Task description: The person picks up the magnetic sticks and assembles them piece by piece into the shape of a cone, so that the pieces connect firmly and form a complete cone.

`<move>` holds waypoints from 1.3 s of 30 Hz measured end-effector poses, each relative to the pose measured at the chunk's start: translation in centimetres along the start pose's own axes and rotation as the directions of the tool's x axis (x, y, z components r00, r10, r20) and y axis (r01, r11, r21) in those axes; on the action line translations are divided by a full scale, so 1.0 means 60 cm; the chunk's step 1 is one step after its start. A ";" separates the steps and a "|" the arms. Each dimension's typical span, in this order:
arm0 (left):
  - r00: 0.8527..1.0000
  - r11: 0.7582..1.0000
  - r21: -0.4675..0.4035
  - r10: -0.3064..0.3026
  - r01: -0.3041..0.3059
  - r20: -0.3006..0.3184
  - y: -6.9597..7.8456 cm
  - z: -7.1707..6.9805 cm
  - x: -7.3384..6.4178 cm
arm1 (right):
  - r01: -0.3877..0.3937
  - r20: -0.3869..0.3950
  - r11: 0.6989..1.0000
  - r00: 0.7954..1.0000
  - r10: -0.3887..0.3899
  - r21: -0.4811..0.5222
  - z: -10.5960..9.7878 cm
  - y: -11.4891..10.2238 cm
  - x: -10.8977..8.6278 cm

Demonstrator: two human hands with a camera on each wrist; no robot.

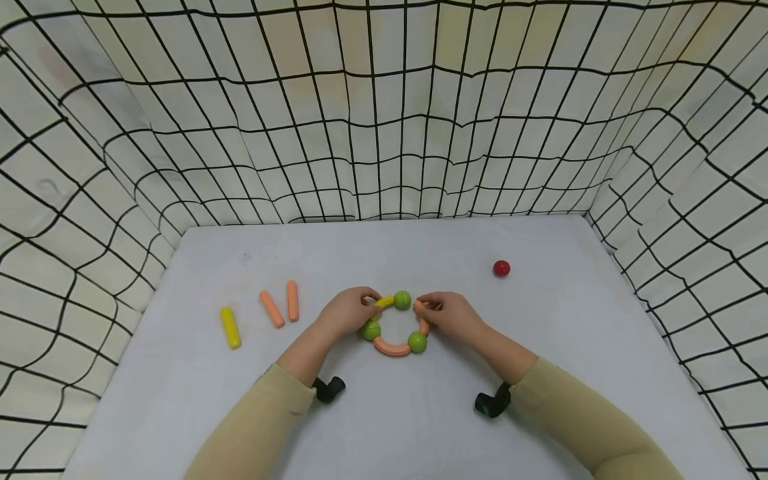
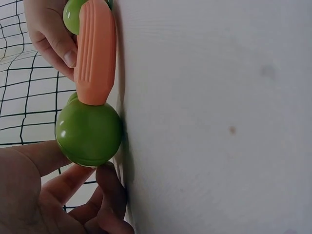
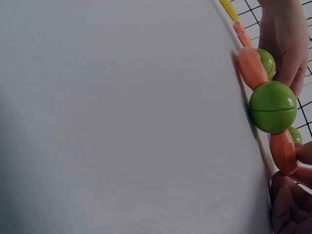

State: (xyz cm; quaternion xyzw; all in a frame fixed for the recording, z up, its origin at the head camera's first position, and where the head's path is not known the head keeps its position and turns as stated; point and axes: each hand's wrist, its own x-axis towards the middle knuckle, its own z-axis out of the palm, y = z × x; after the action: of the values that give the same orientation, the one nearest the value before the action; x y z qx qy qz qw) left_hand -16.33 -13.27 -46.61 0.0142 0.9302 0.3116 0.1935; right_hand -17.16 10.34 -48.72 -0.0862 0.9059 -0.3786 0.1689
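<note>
Three green balls, among them a front-right green ball [image 1: 417, 342], form a ring on the table with curved sticks. A curved orange stick [image 1: 392, 349] spans the front between two balls. On the ring's left side, my left hand [image 1: 345, 312] pinches a curved yellow stick [image 1: 385, 302] beside the left green ball [image 2: 88, 134]. My right hand [image 1: 453, 317] pinches another curved orange stick [image 3: 283, 152] on the right side. That stick's far end lies close to the back green ball [image 1: 402, 299], with a small gap between them. My fingers partly hide both pinched sticks.
Left of the ring lie a straight yellow stick [image 1: 230, 327] and two straight orange sticks, one slanted [image 1: 272, 309] and one more upright [image 1: 292, 301]. A red ball [image 1: 501, 268] sits at the back right. Black netting [image 1: 375, 120] surrounds the white table [image 1: 420, 427] at the back and sides.
</note>
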 end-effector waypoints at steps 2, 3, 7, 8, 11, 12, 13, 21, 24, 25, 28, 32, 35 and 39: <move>1.000 1.000 -0.004 0.001 -0.001 0.004 0.000 0.000 0.000 | -0.001 0.008 1.000 1.000 0.001 0.002 0.000 0.000 0.003; 1.000 1.000 -0.005 0.002 -0.002 0.005 0.000 0.000 0.000 | -0.002 0.012 1.000 1.000 0.002 0.001 0.000 -0.001 0.004; 1.000 1.000 -0.007 0.005 -0.005 0.008 0.000 -0.001 0.001 | -0.005 0.023 1.000 1.000 0.005 -0.005 -0.001 -0.002 0.007; 1.000 1.000 -0.008 0.005 -0.005 0.007 0.001 -0.001 0.001 | -0.005 0.026 1.000 1.000 0.006 -0.009 -0.001 -0.003 0.008; 1.000 1.000 -0.006 0.003 -0.003 0.006 0.000 0.000 0.002 | -0.007 0.034 1.000 0.999 0.008 -0.016 -0.002 -0.004 0.009; 1.000 1.000 -0.005 0.003 -0.003 0.006 0.000 0.000 0.002 | -0.009 0.036 1.000 0.999 0.009 -0.019 -0.002 -0.005 0.009; 1.000 1.000 -0.005 0.003 -0.002 0.006 0.000 0.000 0.002 | -0.009 0.038 1.000 0.999 0.010 -0.021 -0.002 -0.006 0.009; 1.000 1.000 -0.005 0.009 -0.009 0.006 -0.001 0.001 0.005 | -0.020 0.033 0.999 0.999 0.021 -0.033 0.000 -0.010 0.009; 1.000 1.000 -0.006 0.009 -0.009 0.006 0.000 0.001 0.006 | -0.022 0.031 0.999 0.999 0.023 -0.033 -0.001 -0.011 0.008; 1.000 1.000 -0.007 0.010 -0.010 0.007 -0.001 0.001 0.006 | -0.020 0.032 0.999 0.999 0.021 -0.033 -0.001 -0.012 0.008; 1.000 1.000 -0.011 0.012 -0.012 0.012 -0.001 0.000 0.005 | -0.015 0.035 0.999 0.999 0.016 -0.029 -0.002 -0.012 0.008; 1.000 1.000 -0.024 0.012 -0.012 0.024 -0.002 -0.001 0.002 | -0.014 0.038 1.000 0.999 0.015 -0.019 -0.006 -0.013 0.010; 0.999 0.999 -0.037 0.010 -0.009 0.034 -0.003 -0.002 -0.001 | -0.009 0.039 1.000 0.999 0.010 -0.024 -0.008 -0.011 0.016; 0.999 0.998 -0.058 0.017 -0.015 0.042 -0.006 -0.002 -0.003 | 0.003 0.063 0.999 0.998 -0.001 -0.037 -0.013 -0.008 0.027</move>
State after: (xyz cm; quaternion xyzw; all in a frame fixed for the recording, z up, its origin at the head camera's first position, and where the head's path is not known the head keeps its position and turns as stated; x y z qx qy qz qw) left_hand -16.18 -13.62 -46.67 0.0227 0.9164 0.3395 0.2110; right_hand -18.96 10.07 -48.25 -0.1020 0.9070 -0.3590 0.1953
